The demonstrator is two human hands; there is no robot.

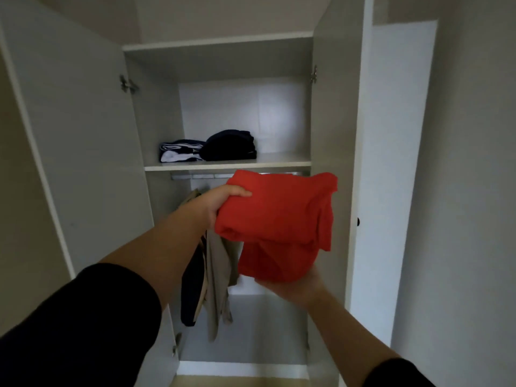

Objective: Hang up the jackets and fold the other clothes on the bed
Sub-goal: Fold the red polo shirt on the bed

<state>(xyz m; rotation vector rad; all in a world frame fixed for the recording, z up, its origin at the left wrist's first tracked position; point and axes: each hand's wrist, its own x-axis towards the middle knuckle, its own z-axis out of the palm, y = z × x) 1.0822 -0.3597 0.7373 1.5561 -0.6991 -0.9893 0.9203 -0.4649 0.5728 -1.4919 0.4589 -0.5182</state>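
Much of the scene is hidden by the red folded garment point(279, 219), which is held up in front of the open wardrobe point(156, 113), just below the shelf point(279, 161) and across the right end of the hanging rail point(201, 176). The rail shows only as a pale strip running off toward 9 o'clock from the garment's top edge. Below it, at about 7 o'clock from the red cloth, a beige jacket point(219, 275) and a dark jacket point(192, 289) hang side by side. Their shoulders and hangers are covered by the left forearm, so I cannot tell how they hang. On the shelf, at 11 o'clock from the garment, lie a dark folded garment point(230, 145) and, touching it on the left, a navy-and-white folded garment point(180, 152). The room is dim and their make is hard to read. Both doors stand open, the right door point(391, 163) bearing a small dark knob point(358, 221). Both black sleeves are cut off by the bottom edge.

The left hand point(220, 202) reaches forward and up, its thumb lying flat on top of the red cloth at the 9 o'clock edge and the fingers tucked out of sight beneath, pinching the fold. The right hand point(293, 286) is turned palm up under the sagging 6 o'clock end and bears it from below. Its fingers are behind the cloth, so whether they curl or lie straight I cannot tell.
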